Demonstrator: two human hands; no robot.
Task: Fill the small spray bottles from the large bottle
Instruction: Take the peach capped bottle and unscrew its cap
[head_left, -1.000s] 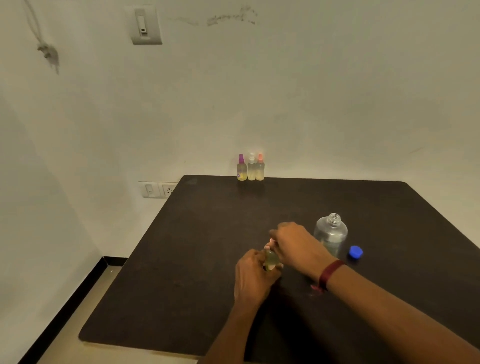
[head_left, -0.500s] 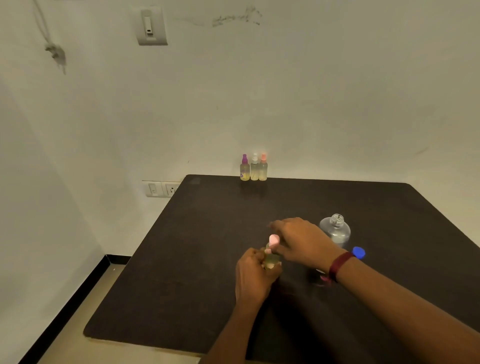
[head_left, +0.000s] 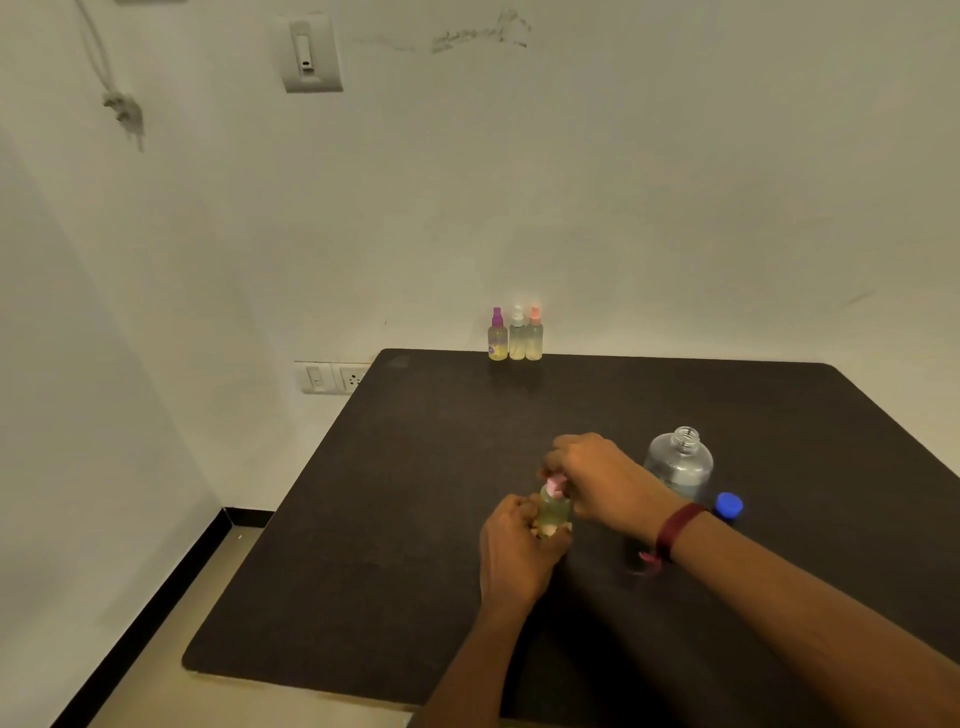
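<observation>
There's yellowish liquid in the small bottle (head_left: 554, 506); large bottle (head_left: 680, 465) seems part-full.

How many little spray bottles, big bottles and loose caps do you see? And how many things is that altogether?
Small spray bottles: 4
Large bottle: 1
Blue cap: 1
Total: 6

Dim, warm yellowish light with no visible source; the wall (head_left: 675, 182) reads brighter than the dark table (head_left: 415, 519). Faint shadows lie at 6 o'clock of the three small spray bottles (head_left: 515, 338). Focus is soft throughout, with wide-angle bending at 3 and 9 o'clock.
</observation>
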